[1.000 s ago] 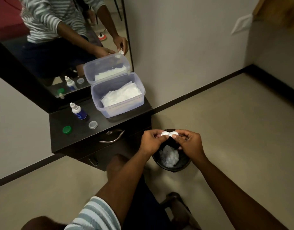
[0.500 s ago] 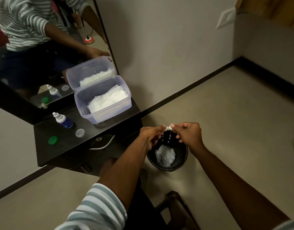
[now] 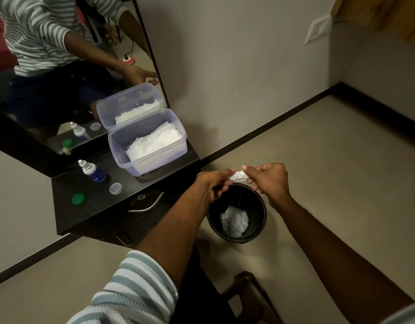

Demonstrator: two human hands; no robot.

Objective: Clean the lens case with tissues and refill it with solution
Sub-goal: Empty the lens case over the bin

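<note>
Head view shows me both hands out over the black waste bin [image 3: 236, 237], sharing the white lens case [image 3: 236, 176] between them. My left hand [image 3: 211, 185] pinches the left well with fingertips and thumb; my right hand [image 3: 268, 181] pinches the right well, its other fingers curled under. So each grip is grasping the case, which hangs in the air just above the bin's far rim, with crumpled tissue [image 3: 234, 220] lying at the bottom below it.

I judge the case very light, hard plastic, probably wet and a bit slippery, with a thin bridge joining the wells. Holding it by the rims of the two wells looks safest; a slack pinch could drop it straight into the bin.

On the desk [image 3: 101, 206] sit the solution bottle [image 3: 93, 171], a clear cap [image 3: 115, 188], a green cap [image 3: 78, 199] and the open tub of tissues [image 3: 152, 143].

Compared with half a second ago, the case has turned to show its round wells more fully, and my hands sit slightly further apart above the bin.
</note>
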